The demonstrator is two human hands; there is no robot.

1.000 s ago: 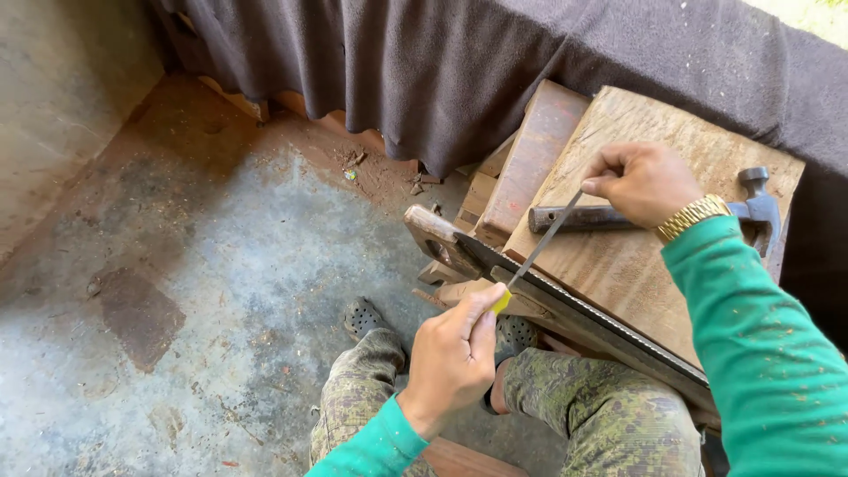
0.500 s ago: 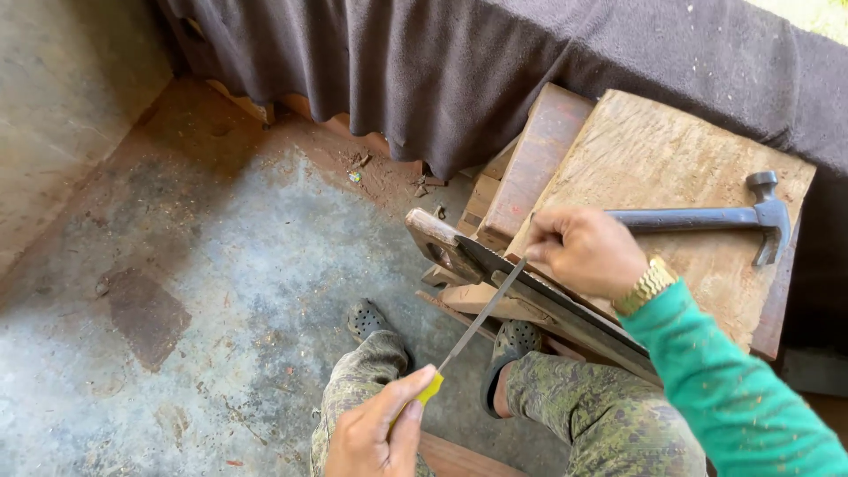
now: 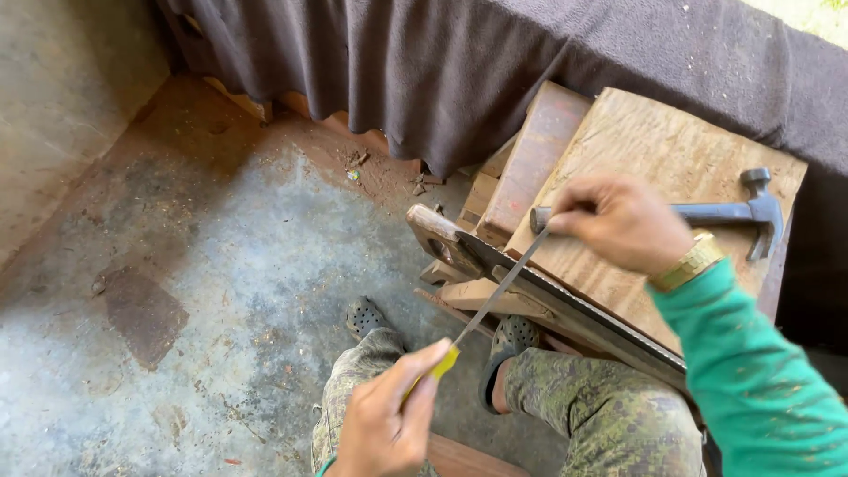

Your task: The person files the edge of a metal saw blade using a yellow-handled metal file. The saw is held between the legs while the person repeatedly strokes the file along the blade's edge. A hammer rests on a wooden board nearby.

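A thin metal file (image 3: pixel 496 291) with a yellow handle runs slantwise across the toothed edge of a handsaw (image 3: pixel 565 305). My left hand (image 3: pixel 389 415) grips the yellow handle at the bottom of the view. My right hand (image 3: pixel 618 221) pinches the file's far tip, above the saw blade. The saw lies teeth-up along the near edge of a wooden block (image 3: pixel 671 168), its wooden handle (image 3: pixel 437 234) pointing left. A claw hammer (image 3: pixel 707 212) rests on the block just behind my right hand.
My legs in camouflage trousers (image 3: pixel 601 406) and dark shoes (image 3: pixel 364 316) are under the saw. Wood offcuts (image 3: pixel 530 155) lean beside the block. A dark cloth (image 3: pixel 459 71) hangs behind. Stained concrete floor (image 3: pixel 194 265) spreads to the left.
Both hands drew the file back toward me along the saw's teeth, then pushed it slightly forward again. The hammer's handle, covered by my right hand before, lies bare on the block.
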